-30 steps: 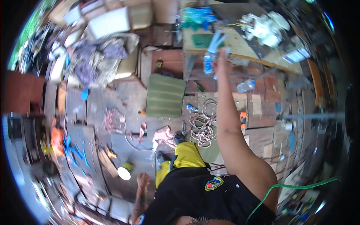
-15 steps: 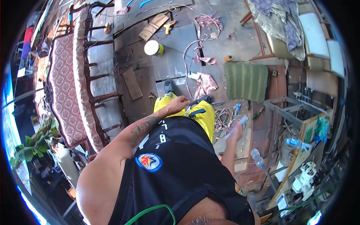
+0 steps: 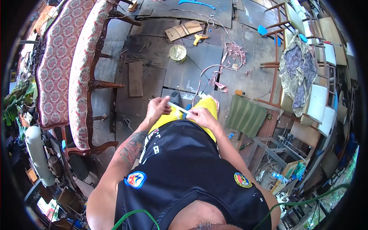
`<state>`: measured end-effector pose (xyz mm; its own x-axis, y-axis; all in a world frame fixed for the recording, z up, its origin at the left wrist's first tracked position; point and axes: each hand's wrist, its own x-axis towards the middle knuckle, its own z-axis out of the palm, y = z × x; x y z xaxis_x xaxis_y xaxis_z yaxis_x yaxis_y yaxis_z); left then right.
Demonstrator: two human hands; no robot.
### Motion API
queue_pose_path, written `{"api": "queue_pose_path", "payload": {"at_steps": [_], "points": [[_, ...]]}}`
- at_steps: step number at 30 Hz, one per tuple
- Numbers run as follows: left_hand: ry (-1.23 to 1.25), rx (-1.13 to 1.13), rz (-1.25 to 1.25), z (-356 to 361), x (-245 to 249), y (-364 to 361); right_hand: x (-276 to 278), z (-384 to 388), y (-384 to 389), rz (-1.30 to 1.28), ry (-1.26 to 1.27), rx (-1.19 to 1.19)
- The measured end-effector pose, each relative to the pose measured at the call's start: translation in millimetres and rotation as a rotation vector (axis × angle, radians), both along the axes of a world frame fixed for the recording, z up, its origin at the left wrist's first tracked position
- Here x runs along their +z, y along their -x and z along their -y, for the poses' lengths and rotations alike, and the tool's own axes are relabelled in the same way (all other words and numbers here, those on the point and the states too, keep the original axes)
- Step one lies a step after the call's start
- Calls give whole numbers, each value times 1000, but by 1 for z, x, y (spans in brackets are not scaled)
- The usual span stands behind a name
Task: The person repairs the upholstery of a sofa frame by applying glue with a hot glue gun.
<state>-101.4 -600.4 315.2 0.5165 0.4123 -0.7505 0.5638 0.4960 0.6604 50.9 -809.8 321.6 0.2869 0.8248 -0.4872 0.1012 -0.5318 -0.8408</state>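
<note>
My left hand (image 3: 158, 109) and right hand (image 3: 202, 117) pinch a white stick (image 3: 178, 108). Light, even pressure should keep it straight.

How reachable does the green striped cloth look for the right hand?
Probably yes: the green striped cloth lies on that side with nothing covering it, though the right hand is holding a white strip.

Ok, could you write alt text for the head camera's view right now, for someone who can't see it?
A person holds a thin pale strip between their left hand and right hand. On the floor beyond are a can and a yellow gun-shaped tool, with a patterned sofa at left.
</note>
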Motion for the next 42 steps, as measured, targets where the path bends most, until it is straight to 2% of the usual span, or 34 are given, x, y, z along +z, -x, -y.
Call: {"api": "queue_pose_path", "payload": {"at_steps": [1, 4, 6, 8, 9, 11, 12, 14, 16, 17, 20, 22, 23, 26, 29, 30, 31, 32, 33, 35, 38, 40, 41, 42], "points": [[-36, 64, 5, -14, -1, 7, 1, -14, -4, 45, -15, 47], [21, 246, 78, -37, -18, 15, 6, -54, -17, 70, -24, -15], [37, 288, 115, -50, -20, 9, 6, -81, -31, 258, 83, -20], [-226, 29, 82, -65, -14, -4, 7, -102, -49, 286, 113, -20], [-217, 29, 76, -74, -7, -12, 5, -113, -57, 311, 130, -25], [-359, -257, -63, -100, 6, -28, -15, -128, -75, 260, 64, -1], [-392, -233, -54, -112, 4, -33, -11, -142, -86, 198, 114, 48], [-308, -126, -11, -136, -11, -42, -12, -165, -108, 133, 156, 111], [-248, -26, 52, -165, -22, -56, -24, -194, -127, 93, -31, 110], [-203, 19, 78, -177, -29, -62, -33, -209, -139, 87, -40, 115], [-168, 126, 89, -208, -29, -84, -49, -260, -172, -126, 112, 209], [-150, 174, 112, -229, -36, -93, -61, -295, -191, -82, 96, 288], [-153, 148, 56, -239, -37, -93, -67, -312, -196, -33, 70, 353], [-141, 33, -48, -272, -51, -92, -79, -371, -207, -54, 29, 347], [-224, -269, -21, -317, -46, -112, -94, -423, -210, -83, 46, 352], [-217, -270, -16, -340, -51, -119, -101, -441, -213, -24, -21, 307], [-266, -378, -99, -362, -57, -126, -109, -459, -219, 35, -87, 267], [-301, -491, -189, -379, -60, -128, -123, -475, -228, -29, -29, 232], [-284, -495, -197, -395, -61, -129, -97, -504, -252, 52, 139, 323], [-329, -380, -276, -424, -64, -130, -132, -537, -300, 98, 250, 203], [-334, -362, -362, -455, -72, -131, -238, -547, -379, 194, 321, -142], [-363, -338, -380, -476, -93, -138, -275, -551, -415, 105, 405, -379], [-394, -325, -374, -482, -106, -141, -290, -549, -426, -21, 469, -527], [-372, -319, -378, -495, -114, -156, -303, -545, -432, -12, 531, -601]]}}
